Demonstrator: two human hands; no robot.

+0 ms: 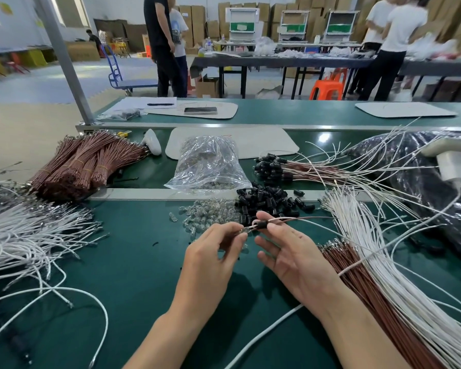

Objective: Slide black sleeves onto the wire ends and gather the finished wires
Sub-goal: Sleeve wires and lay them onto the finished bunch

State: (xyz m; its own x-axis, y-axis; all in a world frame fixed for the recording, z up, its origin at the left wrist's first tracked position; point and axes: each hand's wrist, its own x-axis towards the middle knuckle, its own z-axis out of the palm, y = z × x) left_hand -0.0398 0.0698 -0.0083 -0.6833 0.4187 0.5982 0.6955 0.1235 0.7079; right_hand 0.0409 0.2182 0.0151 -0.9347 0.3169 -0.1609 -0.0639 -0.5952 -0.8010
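My left hand pinches the metal ends of a brown and a white wire over the green mat. My right hand pinches a black sleeve that sits on those wire ends, its other fingers spread. Just behind lies a pile of loose black sleeves. Finished wires with black sleeves lie gathered at the back right. Loose brown wires and white wires fan out on my right.
Small clear bulbs lie left of the sleeve pile, a clear plastic bag behind them. Bundled brown wires and loose white wires fill the left. A dark bag sits at right. People stand at far tables.
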